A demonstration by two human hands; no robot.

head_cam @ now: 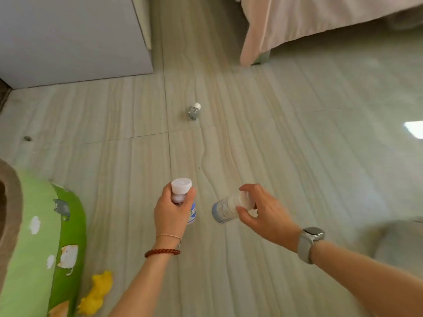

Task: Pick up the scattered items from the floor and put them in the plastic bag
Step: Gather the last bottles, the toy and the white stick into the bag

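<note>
Low over the pale tiled floor [274,145], gripping a white-capped bottle [181,186] upright in the left hand [170,209], fingers wrapped round the shoulder just under the cap, blue label showing past the knuckles. Closing the right hand [263,211] round the neck end of a clear bottle [225,208], holding it tilted on its side with the bluish labelled base pointing towards the left hand. Keeping both bottles clear of the tiles, close beside each other but apart.

Leaving a third, small bottle [194,112] well ahead on the floor, white cap uppermost, leaning slightly, out in the open between the white cabinet [75,37] and the pink bed skirt [297,24]. Not finding the plastic bag for certain anywhere in view; possibly lying in the grey blur [398,243] at the lower right, but too smeared for telling.

Judging all three as light, rigid plastic, smooth and likely a little slippery, so probably not fragile. Favouring a wrap round the body or shoulder over a pinch on the cap, with a cap perhaps being loose. Expecting the small one to tip or roll at a nudge, so coming down from above and pinching across its waist with thumb and two fingers. Needing a free hand first, so most likely dropping one bottle into the bag beforehand
</note>
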